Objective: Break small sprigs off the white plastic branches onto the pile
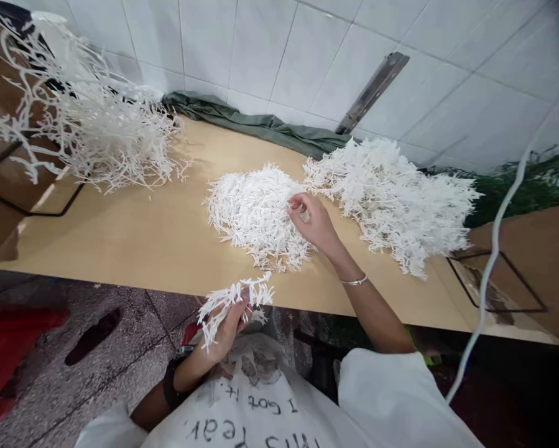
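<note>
Head view: right hand (314, 224) is over the bench, at the near side of a central pile of white branched sprigs (255, 214), probably plastic. Its fingers (296, 202) are curled and pinched together at the pile's edge, touching the sprigs; can't tell if they have hold of a single sprig. Thin bracelet (354, 281) on that wrist. Left hand (227, 326) is lower, just past the bench's front edge, with its fingers (242, 314) closed around a small bunch of white sprigs (235, 302) that sticks out on both sides of the hand. Dark wristband (170, 386) on that wrist.

Light wood bench (143, 230) carries all the piles. A second, longer white pile (391, 199) sits right of the central one, touching it. A taller, looser heap of white branches (87, 118) is at the far left, well apart. Behind: crumpled green cloth (255, 121) along the white tile wall (279, 50), a metal bracket (372, 93) on the wall, green foliage (526, 186) at right. White cable (494, 249) hangs down at right. Red object (9, 354) on the speckled floor (97, 373), lower left. Person's white shirt (246, 404) with handwritten lettering at the bottom.
</note>
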Demonstrator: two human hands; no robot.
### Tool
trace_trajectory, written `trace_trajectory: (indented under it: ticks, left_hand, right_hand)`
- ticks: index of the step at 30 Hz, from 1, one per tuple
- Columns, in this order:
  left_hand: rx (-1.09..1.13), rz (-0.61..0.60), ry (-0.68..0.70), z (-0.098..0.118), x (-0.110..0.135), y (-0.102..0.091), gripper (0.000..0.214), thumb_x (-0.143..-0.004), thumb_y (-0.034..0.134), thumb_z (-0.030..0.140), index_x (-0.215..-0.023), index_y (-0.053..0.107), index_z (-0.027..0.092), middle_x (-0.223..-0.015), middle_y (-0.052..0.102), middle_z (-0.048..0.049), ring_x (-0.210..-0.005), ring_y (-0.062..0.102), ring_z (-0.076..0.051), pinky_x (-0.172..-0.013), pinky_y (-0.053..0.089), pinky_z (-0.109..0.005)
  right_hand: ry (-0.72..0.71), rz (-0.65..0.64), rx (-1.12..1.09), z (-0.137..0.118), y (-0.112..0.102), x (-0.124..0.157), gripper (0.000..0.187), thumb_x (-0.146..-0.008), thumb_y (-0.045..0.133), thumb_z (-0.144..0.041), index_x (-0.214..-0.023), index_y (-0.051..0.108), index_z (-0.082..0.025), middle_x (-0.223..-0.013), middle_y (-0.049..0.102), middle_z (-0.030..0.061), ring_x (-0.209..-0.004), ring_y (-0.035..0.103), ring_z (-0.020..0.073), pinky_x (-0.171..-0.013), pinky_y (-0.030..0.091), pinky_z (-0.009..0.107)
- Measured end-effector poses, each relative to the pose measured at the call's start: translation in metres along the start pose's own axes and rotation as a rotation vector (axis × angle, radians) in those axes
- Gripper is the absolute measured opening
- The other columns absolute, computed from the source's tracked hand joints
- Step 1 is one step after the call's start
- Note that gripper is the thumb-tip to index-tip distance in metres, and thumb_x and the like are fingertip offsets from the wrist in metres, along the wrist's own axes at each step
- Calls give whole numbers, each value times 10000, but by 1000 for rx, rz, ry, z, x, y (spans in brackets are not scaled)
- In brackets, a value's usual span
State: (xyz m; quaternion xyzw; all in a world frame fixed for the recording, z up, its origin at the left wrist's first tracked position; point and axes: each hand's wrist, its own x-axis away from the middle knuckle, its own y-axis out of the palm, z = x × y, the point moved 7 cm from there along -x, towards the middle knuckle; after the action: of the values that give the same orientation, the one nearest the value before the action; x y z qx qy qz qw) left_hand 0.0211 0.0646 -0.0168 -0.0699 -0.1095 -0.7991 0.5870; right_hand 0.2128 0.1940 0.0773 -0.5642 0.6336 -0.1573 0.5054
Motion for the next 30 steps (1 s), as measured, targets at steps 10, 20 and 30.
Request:
trace_trajectory:
  ticks: [10, 20, 30]
  left_hand:
    - [-71, 41, 31, -11, -13, -1, 509, -847, 409, 620, -559, 349, 204, -480, 311, 48, -466, 335, -102, -511, 347, -247]
    - [-239, -1, 116, -4, -24, 5, 379, -864, 443, 460, -596, 395, 196, -559, 424, 22, -537, 398, -119, -550, 376, -248]
    - [-653, -153, 505, 13, -23, 19, 273, -936, 353, 263, -770, 549, 169, -734, 599, -48, -674, 513, -167, -650, 402, -286]
  right_hand:
    - [-219, -48, 187, -44, 10, 42, 336, -935, 464, -349, -637, 466, -194, -641, 561, 15, -694, 464, 171, -751, 293, 364]
    - [-293, -526, -264, -69, 34, 72, 259, -956, 429, -337, -770, 518, -181, -716, 533, 3, -695, 475, 133, -748, 351, 300]
    - [-166, -236, -243, -48, 26, 69, 379, -949, 404, -289, -598, 290, -203, -507, 295, -61, -455, 322, 77, -499, 250, 239]
